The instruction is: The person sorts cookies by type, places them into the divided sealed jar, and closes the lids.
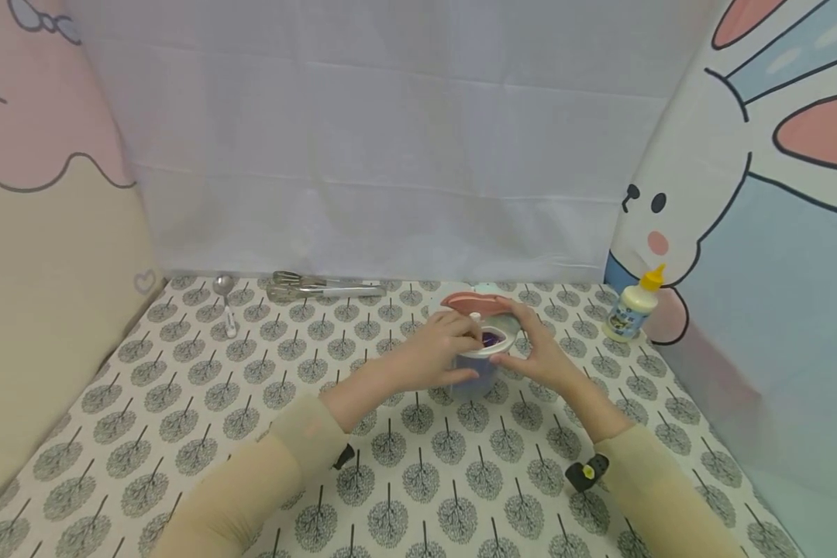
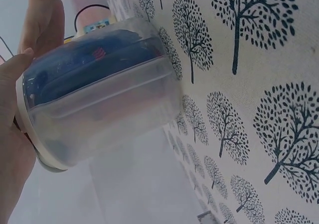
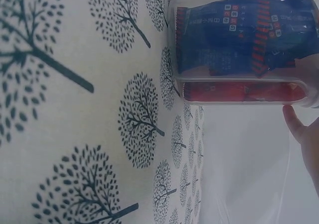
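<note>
A clear plastic storage canister [image 1: 477, 372] with a white rim stands upright on the table. Its reddish lid flap [image 1: 476, 303] is raised at the back. Blue and red packets [image 3: 244, 32] show through its wall. My right hand [image 1: 540, 356] holds the rim from the right, thumb in front and fingers behind. From the left, my left hand [image 1: 435, 349] bends its fingers over the opening, where something purple [image 1: 490, 339] shows. The left thumb lies outside, near the front of the canister. Whether the left fingertips pinch anything is hidden by the hand and rim.
A metal spoon [image 1: 225, 302] with a white handle lies at the back left. Beside it, whisk-like utensils [image 1: 328, 291] lie along the back edge. A bottle with a yellow nozzle [image 1: 628, 310] stands at the back right. Fabric walls enclose the patterned table [image 1: 251, 387].
</note>
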Tool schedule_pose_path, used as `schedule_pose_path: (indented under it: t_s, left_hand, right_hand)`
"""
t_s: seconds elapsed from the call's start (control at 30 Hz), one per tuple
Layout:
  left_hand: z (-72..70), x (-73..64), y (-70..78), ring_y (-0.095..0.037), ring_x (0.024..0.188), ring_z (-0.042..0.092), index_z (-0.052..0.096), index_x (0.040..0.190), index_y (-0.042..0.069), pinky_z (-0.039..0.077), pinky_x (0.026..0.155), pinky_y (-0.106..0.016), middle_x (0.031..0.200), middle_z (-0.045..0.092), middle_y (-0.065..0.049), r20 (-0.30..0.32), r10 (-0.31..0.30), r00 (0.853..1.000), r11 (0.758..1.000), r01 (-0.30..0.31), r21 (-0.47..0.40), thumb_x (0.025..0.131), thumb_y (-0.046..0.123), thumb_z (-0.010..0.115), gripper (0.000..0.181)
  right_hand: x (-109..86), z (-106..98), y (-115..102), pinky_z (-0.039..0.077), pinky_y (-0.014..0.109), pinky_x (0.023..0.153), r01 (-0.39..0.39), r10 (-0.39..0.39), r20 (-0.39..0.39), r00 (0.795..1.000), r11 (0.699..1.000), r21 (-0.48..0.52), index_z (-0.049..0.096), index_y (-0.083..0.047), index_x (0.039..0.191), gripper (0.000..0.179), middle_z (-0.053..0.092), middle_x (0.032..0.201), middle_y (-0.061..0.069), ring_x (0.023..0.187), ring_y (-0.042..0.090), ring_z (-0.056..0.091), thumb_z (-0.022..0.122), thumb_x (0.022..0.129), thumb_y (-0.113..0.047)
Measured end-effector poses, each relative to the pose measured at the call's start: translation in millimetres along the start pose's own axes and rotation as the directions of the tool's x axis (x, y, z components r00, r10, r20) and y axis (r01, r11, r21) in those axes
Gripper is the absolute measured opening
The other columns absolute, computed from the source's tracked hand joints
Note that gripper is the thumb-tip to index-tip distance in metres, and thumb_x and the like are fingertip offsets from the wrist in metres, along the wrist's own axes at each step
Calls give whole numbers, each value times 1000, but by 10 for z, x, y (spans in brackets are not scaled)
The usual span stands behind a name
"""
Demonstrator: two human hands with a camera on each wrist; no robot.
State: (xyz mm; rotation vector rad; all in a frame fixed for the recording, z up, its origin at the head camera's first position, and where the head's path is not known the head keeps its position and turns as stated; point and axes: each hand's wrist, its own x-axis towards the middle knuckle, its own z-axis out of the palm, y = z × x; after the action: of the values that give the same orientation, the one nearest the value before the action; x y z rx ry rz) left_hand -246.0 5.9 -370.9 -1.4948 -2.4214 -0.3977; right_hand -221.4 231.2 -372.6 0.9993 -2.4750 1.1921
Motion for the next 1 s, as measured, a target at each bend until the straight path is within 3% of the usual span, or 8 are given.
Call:
schedule_pose_path:
  t_s: [0.17, 0.27, 0.4, 0.47, 0.6, 0.67, 0.83, 1.0]
  left_hand:
    - [-40, -53, -43, -16, 111, 53, 67, 107, 10, 38, 106, -27, 115, 61, -2, -169, 58, 984, 993, -74, -90, 83, 23, 72, 28]
    - [-90, -94, -68, -17, 105, 56, 67, 106, 8, 44, 98, -23, 110, 63, -5, -347, 73, 935, 988, -116, -106, 80, 13, 74, 27]
    - [-118, -141, -105, -21, 106, 55, 62, 113, 6, 45, 98, -27, 114, 59, -9, -507, 21, 862, 995, -66, -72, 78, 10, 74, 37]
    - [-102, -170, -128, -24, 111, 53, 59, 118, 6, 42, 103, -31, 120, 57, -11, -503, -10, 864, 997, -30, -70, 78, 13, 75, 43]
    - [-30, -239, -171, -25, 119, 51, 59, 120, 7, 35, 110, -37, 125, 57, -9, -399, -12, 917, 995, -29, -95, 79, 16, 74, 45]
    - [-1, -269, -180, -25, 119, 51, 61, 117, 8, 34, 111, -38, 123, 59, -8, -369, 3, 929, 993, -46, -110, 79, 15, 73, 41]
    - [44, -307, -178, -27, 120, 50, 62, 112, 10, 33, 112, -38, 123, 58, -9, -379, 25, 925, 990, -76, -121, 79, 13, 72, 35]
    - [56, -321, -169, -28, 122, 49, 62, 112, 11, 33, 112, -38, 124, 58, -10, -386, 61, 920, 990, -104, -91, 79, 11, 72, 34]
  right_hand:
    - [-5, 7, -5, 44, 40, 94, 28, -28, -1, 1000, 1000, 8, 26, 3, 143, 85, 37, 137, 23, 119, 29, 43, 74, 72, 8]
    - [-14, 0, -6, 43, 43, 96, 64, -64, -18, 998, 998, -20, 25, 3, 140, 86, 40, 135, 24, 120, 31, 44, 75, 70, 9]
    - [-23, 0, 46, 41, 57, 96, 94, -98, -54, 994, 993, -67, 23, 1, 136, 89, 43, 132, 28, 124, 37, 42, 77, 66, 8]
    - [-21, 16, 136, 40, 59, 97, 121, -126, -64, 990, 990, -75, 26, 2, 133, 87, 43, 132, 28, 126, 40, 39, 78, 64, 8]
    - [-7, 62, 347, 33, 51, 109, 224, -228, -54, 972, 972, -69, 40, 2, 122, 70, 43, 130, 27, 129, 43, 35, 79, 64, 6]
    - [-5, 76, 403, 28, 44, 114, 280, -283, -44, 958, 957, -74, 46, -1, 117, 56, 43, 130, 26, 129, 43, 34, 78, 70, -4]
    - [-5, 84, 414, 25, 40, 115, 318, -322, -32, 946, 943, -97, 53, -11, 111, 36, 42, 133, 21, 132, 38, 33, 61, 86, -37]
    - [-21, 90, 405, 25, 40, 115, 337, -341, -46, 939, 938, -77, 56, -10, 108, 36, 43, 132, 23, 132, 39, 33, 57, 88, -40]
